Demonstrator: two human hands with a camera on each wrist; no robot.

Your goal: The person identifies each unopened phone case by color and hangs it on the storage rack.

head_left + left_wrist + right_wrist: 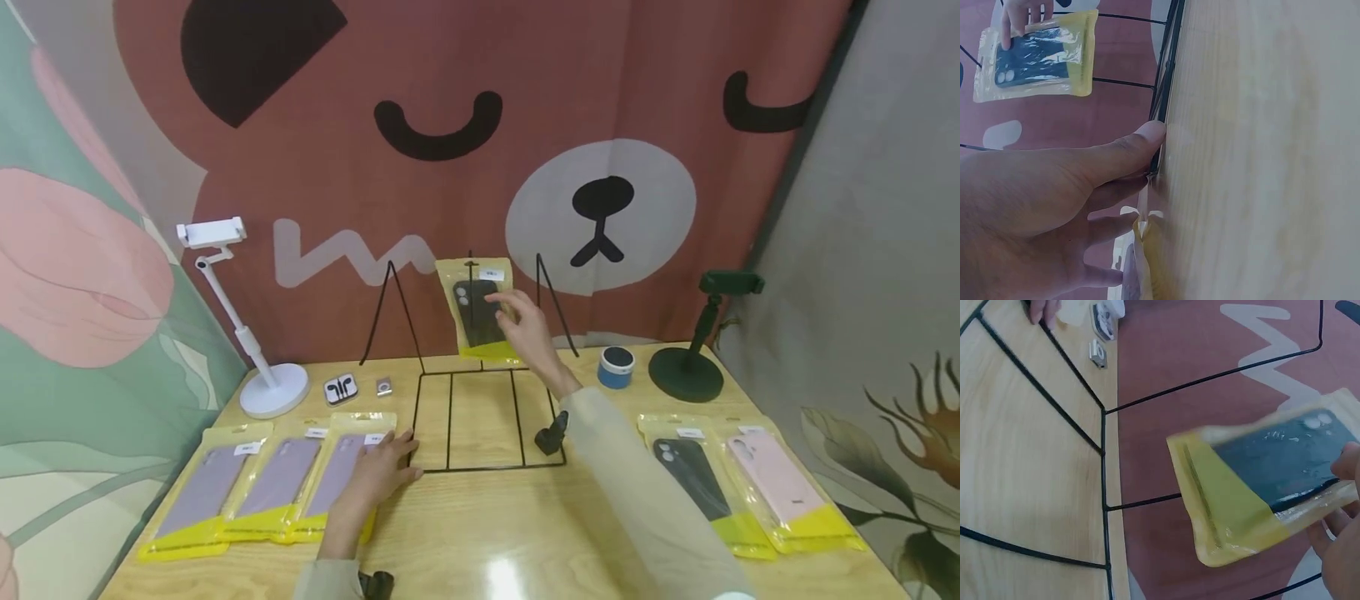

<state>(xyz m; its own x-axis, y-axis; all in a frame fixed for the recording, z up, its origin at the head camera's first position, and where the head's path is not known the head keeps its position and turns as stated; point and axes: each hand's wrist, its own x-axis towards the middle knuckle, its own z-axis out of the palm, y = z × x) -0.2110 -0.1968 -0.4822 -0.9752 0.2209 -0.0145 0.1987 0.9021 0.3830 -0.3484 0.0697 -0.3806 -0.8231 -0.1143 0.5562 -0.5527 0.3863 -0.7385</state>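
Note:
A black wire display rack [491, 471] stands on the table. My left hand [378, 468] is at its front left corner, thumb [1152, 131] and forefinger about the thin rod. On the rack's middle prong hangs a clear and yellow bag with a dark phone case [477, 310], tilted a little in the right wrist view. My right hand [528, 327] is at the bag's right side, its fingers [1007, 34] reaching over the front. Whether the thumb lies behind the bag is hard to see. The rack's two outer prongs carry nothing.
Bagged purple phone cases [202, 483] lie at left; a bagged black case [690, 475] and pink case [776, 475] lie at right. A white phone stand [273, 392], earphones [341, 389], a small silver player [384, 386], a blue speaker [616, 368] and a green stand [686, 375] line the back.

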